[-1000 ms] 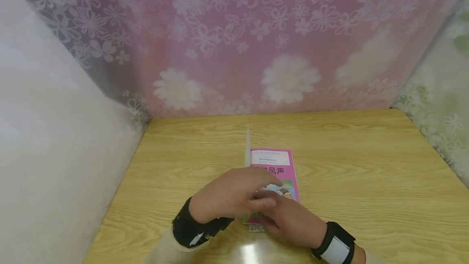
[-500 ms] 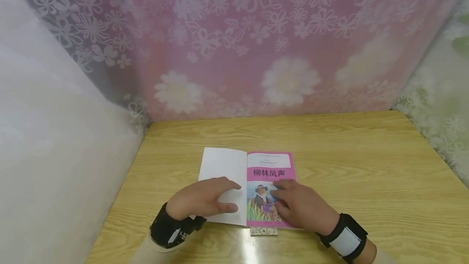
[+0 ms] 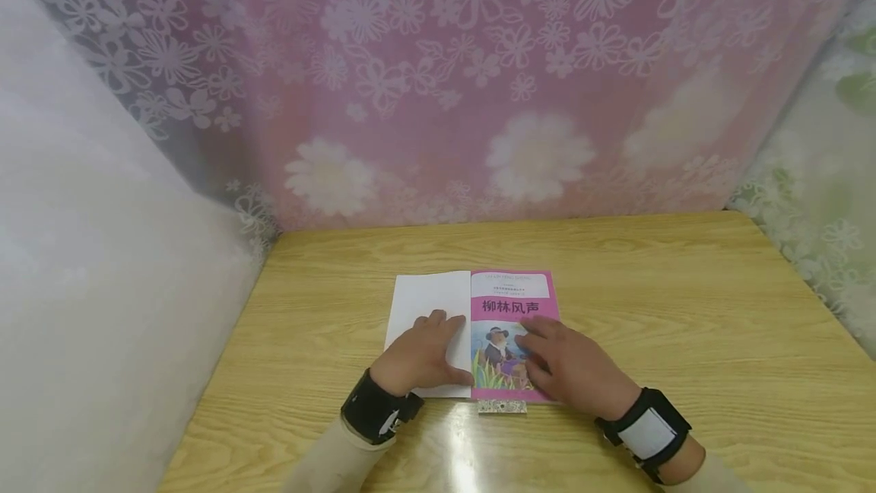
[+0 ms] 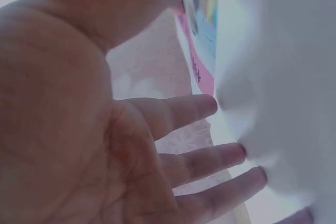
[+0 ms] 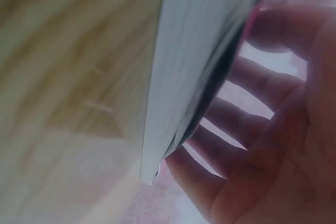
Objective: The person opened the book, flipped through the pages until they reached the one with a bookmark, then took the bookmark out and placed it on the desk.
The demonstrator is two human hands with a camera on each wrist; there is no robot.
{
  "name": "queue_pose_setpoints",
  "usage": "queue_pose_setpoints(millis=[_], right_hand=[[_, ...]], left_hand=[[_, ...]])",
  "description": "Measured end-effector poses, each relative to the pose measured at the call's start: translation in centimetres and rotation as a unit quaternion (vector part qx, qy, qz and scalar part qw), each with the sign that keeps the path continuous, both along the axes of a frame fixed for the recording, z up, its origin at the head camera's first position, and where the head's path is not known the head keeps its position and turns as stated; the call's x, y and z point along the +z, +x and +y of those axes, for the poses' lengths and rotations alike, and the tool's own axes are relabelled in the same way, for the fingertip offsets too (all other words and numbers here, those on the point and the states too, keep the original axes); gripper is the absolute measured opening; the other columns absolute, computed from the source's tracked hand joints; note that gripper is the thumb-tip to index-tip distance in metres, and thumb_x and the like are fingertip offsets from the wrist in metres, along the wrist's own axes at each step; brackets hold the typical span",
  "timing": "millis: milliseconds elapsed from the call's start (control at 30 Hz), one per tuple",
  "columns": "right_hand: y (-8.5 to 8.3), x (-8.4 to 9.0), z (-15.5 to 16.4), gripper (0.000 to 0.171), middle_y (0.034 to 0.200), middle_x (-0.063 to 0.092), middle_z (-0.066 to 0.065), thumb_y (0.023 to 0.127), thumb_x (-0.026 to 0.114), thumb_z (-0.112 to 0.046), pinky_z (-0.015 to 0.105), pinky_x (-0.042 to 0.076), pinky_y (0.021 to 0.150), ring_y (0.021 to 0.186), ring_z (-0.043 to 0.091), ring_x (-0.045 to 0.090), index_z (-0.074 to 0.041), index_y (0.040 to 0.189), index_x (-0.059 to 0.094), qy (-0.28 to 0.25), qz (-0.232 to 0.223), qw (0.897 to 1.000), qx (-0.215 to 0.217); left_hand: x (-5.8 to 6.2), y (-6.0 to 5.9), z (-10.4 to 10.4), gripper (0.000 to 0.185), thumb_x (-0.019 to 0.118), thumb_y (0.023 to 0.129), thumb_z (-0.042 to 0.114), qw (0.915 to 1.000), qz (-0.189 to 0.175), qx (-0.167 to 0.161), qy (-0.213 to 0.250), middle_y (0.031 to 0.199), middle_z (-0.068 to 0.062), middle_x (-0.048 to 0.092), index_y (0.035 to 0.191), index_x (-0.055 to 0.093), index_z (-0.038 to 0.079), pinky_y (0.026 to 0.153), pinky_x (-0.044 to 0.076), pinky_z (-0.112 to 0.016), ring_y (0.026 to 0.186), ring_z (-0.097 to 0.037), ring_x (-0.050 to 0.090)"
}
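A book (image 3: 509, 309) lies open on the wooden table, a pink illustrated title page on its right and a blank white page (image 3: 427, 294) on its left. My left hand (image 3: 423, 354) rests on the white page with fingers spread; in the left wrist view its fingertips (image 4: 207, 104) meet the paper. Over the right side of the illustrated page, my right hand (image 3: 578, 367) touches the paper with its fingertips. The right wrist view shows the book's thick page edge (image 5: 184, 72) beside that hand's fingers (image 5: 236, 121).
Under the book's near edge a small patterned strip (image 3: 503, 407) sticks out. The wooden table (image 3: 657, 287) extends around the book. Behind it hangs a pink flowered cloth (image 3: 438, 135), with a white sheet (image 3: 116, 249) at the left.
The raised cover leaf has come down flat to the left. Both hands have parted, one onto each side, and the book has since shifted slightly away and to the right.
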State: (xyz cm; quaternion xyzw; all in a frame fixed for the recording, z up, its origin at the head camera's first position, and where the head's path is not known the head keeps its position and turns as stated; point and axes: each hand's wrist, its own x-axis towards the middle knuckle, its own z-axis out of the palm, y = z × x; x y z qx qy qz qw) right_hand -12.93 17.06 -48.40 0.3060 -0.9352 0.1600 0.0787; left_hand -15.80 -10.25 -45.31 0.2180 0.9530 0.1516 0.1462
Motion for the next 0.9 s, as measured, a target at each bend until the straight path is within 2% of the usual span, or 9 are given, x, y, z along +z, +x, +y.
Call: queue_pose_setpoints(millis=[167, 500, 700, 900], right_hand=[[-0.1, -0.1, 0.1, 0.038, 0.14, 0.063, 0.015, 0.09, 0.079, -0.026, 0.053, 0.051, 0.104, 0.129, 0.036, 0.06, -0.009, 0.124, 0.074, -0.002, -0.003, 1.0, 0.002], [-0.1, -0.1, 0.2, 0.037, 0.138, 0.064, 0.016, 0.09, 0.079, -0.025, 0.054, 0.049, 0.105, 0.128, 0.037, 0.061, -0.008, 0.122, 0.074, -0.017, -0.004, 1.0, -0.006], [-0.1, -0.4, 0.0, 0.044, 0.136, 0.064, 0.019, 0.088, 0.078, -0.023, 0.054, 0.05, 0.105, 0.126, 0.037, 0.062, -0.003, 0.127, 0.071, -0.018, 0.013, 1.0, -0.012], [-0.2, -0.3, -0.3, 0.054, 0.14, 0.059, 0.021, 0.086, 0.072, -0.022, 0.058, 0.039, 0.115, 0.131, 0.039, 0.054, 0.0, 0.135, 0.062, -0.017, 0.037, 0.998, -0.043]], left_hand=[[0.0, 0.1, 0.8, 0.093, 0.09, 0.076, 0.049, 0.9997, 0.016, 0.009, -0.019, 0.135, -0.012, 0.057, 0.151, 0.052, 0.01, 0.091, 0.052, -0.042, 0.108, -0.028, 0.055], [0.2, 0.4, 1.2, 0.093, 0.089, 0.077, 0.051, 0.9995, 0.022, 0.009, -0.024, 0.133, -0.012, 0.06, 0.151, 0.051, 0.01, 0.089, 0.052, -0.04, 0.105, -0.027, 0.056], [0.6, 0.7, 1.6, 0.089, 0.091, 0.075, 0.051, 0.9991, 0.024, 0.021, -0.027, 0.117, -0.01, 0.06, 0.145, 0.055, 0.011, 0.079, 0.051, -0.038, 0.095, -0.025, 0.053], [0.7, 1.1, 2.3, 0.083, 0.091, 0.074, 0.05, 0.9981, 0.025, 0.039, -0.041, 0.104, -0.008, 0.053, 0.138, 0.056, 0.01, 0.073, 0.049, -0.038, 0.092, -0.024, 0.049]])
